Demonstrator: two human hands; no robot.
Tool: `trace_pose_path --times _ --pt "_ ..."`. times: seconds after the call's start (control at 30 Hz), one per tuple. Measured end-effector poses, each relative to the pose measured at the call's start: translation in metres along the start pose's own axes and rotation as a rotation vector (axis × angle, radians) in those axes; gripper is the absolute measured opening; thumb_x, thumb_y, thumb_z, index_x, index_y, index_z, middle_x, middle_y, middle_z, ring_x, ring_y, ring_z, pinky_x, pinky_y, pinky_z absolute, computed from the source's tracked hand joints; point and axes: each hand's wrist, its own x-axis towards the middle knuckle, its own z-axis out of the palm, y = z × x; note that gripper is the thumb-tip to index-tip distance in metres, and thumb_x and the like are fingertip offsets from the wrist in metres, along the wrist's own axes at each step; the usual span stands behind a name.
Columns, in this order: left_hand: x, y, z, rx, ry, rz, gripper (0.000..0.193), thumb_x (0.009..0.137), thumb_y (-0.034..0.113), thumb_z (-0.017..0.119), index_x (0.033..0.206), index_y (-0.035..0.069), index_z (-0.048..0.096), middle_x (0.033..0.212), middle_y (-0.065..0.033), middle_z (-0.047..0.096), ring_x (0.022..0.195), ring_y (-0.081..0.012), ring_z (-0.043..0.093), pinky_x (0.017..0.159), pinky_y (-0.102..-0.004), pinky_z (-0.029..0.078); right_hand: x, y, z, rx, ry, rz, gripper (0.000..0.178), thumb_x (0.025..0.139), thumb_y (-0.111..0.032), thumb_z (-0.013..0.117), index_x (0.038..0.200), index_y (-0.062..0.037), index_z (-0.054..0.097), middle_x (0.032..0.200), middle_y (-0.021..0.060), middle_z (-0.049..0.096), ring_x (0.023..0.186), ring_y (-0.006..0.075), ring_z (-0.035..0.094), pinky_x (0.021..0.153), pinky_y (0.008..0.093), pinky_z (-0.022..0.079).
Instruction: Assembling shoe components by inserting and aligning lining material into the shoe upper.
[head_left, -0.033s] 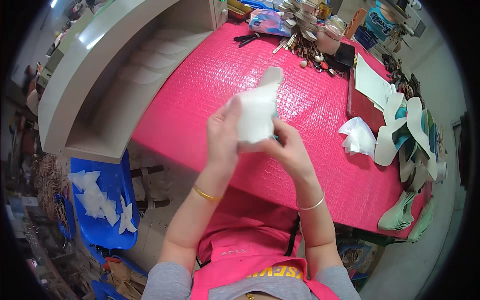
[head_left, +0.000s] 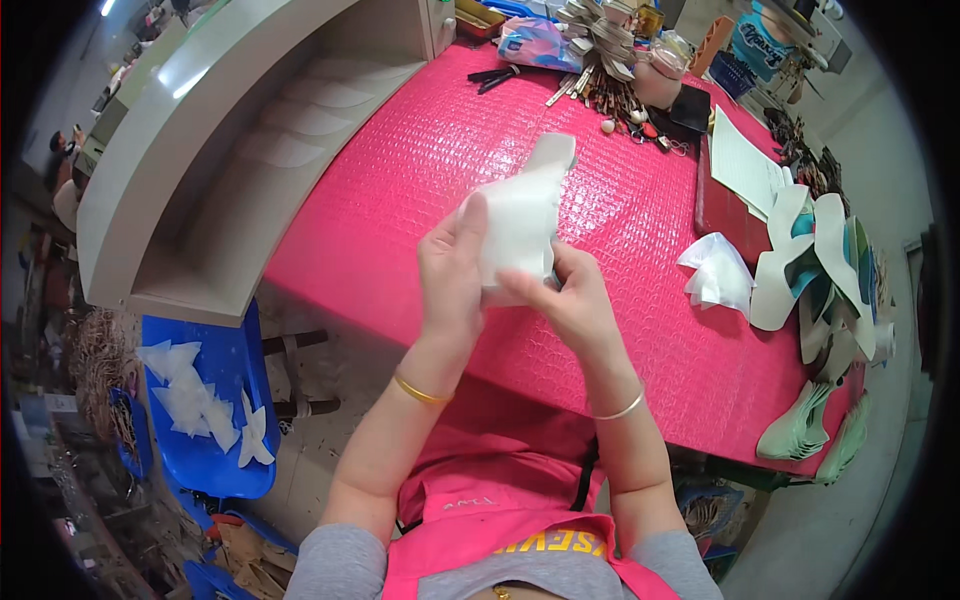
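Observation:
Between both hands, over the pink-covered table (head_left: pixel 395 190), I hold a white shaped piece (head_left: pixel 520 222) of sheet material. It has a narrow tab at its far end and a wavy right edge. Whether it is one layer or several I cannot tell. My left hand (head_left: pixel 452 262) grips its left side, thumb lying on top. My right hand (head_left: pixel 572 298) pinches its near right corner, with the thumb on the upper face and the fingers at the edge and partly hidden beneath.
A grey curved machine housing (head_left: pixel 160 170) holds several pale curved pieces at left. On a blue chair (head_left: pixel 255 350) lie white cut pieces (head_left: pixel 190 395). At right are a white bundle (head_left: pixel 722 280), curved white-and-teal pieces (head_left: pixel 775 290), green stacks (head_left: pixel 795 425) and a notebook (head_left: pixel 740 165).
The white piece has shifted slightly right at its far end. My right thumb has moved onto its upper face, and the teal bits by its right edge no longer show.

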Motion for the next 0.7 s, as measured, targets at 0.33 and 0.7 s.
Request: trace_pose_path --times 0.33,0.7 --pt "-0.006 -0.007 0.005 0.176 0.047 0.315 0.026 0.086 0.024 0.055 0.083 -0.001 0.061 0.069 -0.0028 0.059 0.061 -0.004 0.05 0.052 -0.0202 0.041 -0.005 -0.002 0.023 0.264 0.26 -0.038 0.022 0.089 -0.013 0.047 0.098 0.0045 0.056 0.098 0.0073 0.057 0.088 0.0117 0.053 0.076 0.0252 0.043" --pt "-0.056 -0.066 0.003 0.702 -0.208 0.508 0.022 0.075 0.009 0.065 0.093 -0.003 0.061 0.081 -0.0125 0.062 0.072 -0.0229 0.06 0.065 -0.0283 0.045 0.008 0.022 -0.021 0.094 0.668 0.03 0.047 0.091 -0.04 0.038 0.06 -0.0068 0.052 0.054 -0.0032 0.046 0.049 0.0045 0.039 0.043 0.0215 0.03"
